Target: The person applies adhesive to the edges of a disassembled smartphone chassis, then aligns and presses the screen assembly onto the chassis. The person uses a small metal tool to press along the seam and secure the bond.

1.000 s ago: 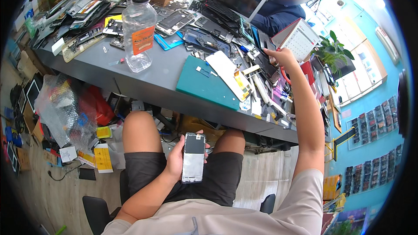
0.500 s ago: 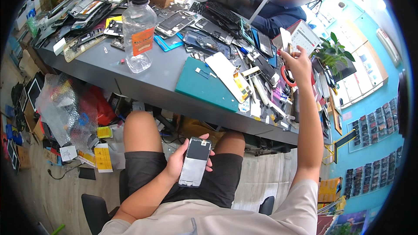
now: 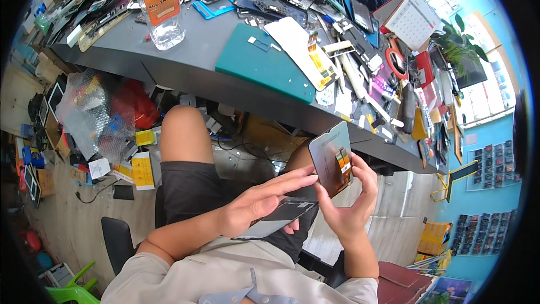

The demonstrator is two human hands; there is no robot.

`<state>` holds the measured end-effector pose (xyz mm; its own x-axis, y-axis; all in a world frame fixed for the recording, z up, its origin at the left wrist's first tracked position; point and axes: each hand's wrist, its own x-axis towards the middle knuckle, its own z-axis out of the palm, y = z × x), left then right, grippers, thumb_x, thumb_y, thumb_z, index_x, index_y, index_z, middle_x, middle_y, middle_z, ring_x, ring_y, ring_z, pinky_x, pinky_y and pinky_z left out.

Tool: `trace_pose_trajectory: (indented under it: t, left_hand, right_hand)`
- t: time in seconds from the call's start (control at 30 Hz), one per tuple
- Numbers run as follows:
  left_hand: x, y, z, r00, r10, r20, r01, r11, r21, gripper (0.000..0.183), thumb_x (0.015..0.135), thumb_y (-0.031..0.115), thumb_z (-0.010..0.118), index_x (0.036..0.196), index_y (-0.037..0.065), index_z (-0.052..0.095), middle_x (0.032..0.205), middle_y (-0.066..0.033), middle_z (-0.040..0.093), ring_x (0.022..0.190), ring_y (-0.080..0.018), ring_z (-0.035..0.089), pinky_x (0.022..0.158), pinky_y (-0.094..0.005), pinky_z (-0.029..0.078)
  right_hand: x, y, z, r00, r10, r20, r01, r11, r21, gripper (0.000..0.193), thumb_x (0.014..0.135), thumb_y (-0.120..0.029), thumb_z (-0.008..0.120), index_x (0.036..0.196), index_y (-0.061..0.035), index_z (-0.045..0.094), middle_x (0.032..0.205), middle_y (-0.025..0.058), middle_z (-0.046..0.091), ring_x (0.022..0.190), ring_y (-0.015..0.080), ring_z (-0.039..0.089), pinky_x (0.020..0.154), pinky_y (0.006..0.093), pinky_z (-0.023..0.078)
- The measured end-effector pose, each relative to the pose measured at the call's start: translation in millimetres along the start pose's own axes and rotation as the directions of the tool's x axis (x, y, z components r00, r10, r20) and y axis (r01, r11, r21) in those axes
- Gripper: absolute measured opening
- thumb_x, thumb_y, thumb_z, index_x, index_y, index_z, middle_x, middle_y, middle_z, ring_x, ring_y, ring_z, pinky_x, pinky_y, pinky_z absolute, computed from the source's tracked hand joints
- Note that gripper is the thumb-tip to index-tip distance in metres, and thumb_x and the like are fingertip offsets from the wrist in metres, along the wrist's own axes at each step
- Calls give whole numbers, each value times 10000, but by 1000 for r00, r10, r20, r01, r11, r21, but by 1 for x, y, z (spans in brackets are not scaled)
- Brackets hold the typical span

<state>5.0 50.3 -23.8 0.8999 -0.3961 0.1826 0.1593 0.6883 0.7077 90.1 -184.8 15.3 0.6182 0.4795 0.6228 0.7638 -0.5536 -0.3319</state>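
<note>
My left hand point(image 3: 243, 214) holds a black-and-silver phone frame point(image 3: 281, 217) tilted above my lap; a fingertip shows beneath its edge. The left index and middle fingers stretch toward the near edge of a phone screen panel point(image 3: 329, 160), but I cannot tell whether they touch it. This panel has a shiny grey back and an orange flex cable point(image 3: 342, 161). My right hand point(image 3: 353, 208) grips it between thumb and fingers, standing nearly upright. The panel is just beyond the frame's far end.
On the grey desk lie a green mat point(image 3: 247, 62), a white panel point(image 3: 295, 45), red tape point(image 3: 396, 63) and piles of phone parts. A clear bottle point(image 3: 163, 17) stands left, a desk calendar point(image 3: 409, 19) right. Bubble wrap point(image 3: 93, 112) and boxes clutter the floor at left.
My right hand has come down from the desk's right side to my lap with the screen panel. My left hand has turned and tilted the phone frame. The view has dipped lower.
</note>
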Motion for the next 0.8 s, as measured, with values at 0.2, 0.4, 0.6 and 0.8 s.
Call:
trace_pose_trajectory:
  t: [0.2,0.4,0.6,0.8]
  left_hand:
    - [15,-3,14,998,-51,-37,53,997,55,878,1139,594,408,1709,-52,237,1400,-203,569,1068,-254,700,979,-407,579]
    - [16,-5,10,983,-128,-135,129,992,4,828,1152,545,386,1692,-73,269,1257,-231,669,1043,-278,710,959,-406,578]
    - [14,0,6,950,-293,-105,289,956,-59,801,1139,509,426,1641,-112,363,1229,-258,689,1039,-293,730,904,-391,593]
    - [12,-15,5,933,-359,-8,359,933,-4,644,1169,406,420,1627,-46,441,1550,-189,522,1028,-245,706,858,-366,601]
  right_hand:
    - [-28,-3,12,999,18,32,-20,998,57,816,699,-105,988,1351,-42,500,1369,301,640,1139,422,695,885,459,604]
    - [-19,0,-10,973,81,214,-117,980,160,674,740,-92,939,1316,-5,602,1369,252,664,1164,391,702,945,443,594]
    - [-7,24,-39,989,89,118,-111,974,197,377,824,16,854,1185,7,749,1290,223,718,1148,367,712,972,433,576]
    - [5,26,-22,983,-5,183,-57,943,329,350,836,5,849,1175,6,765,1169,160,745,1008,318,722,831,390,576]
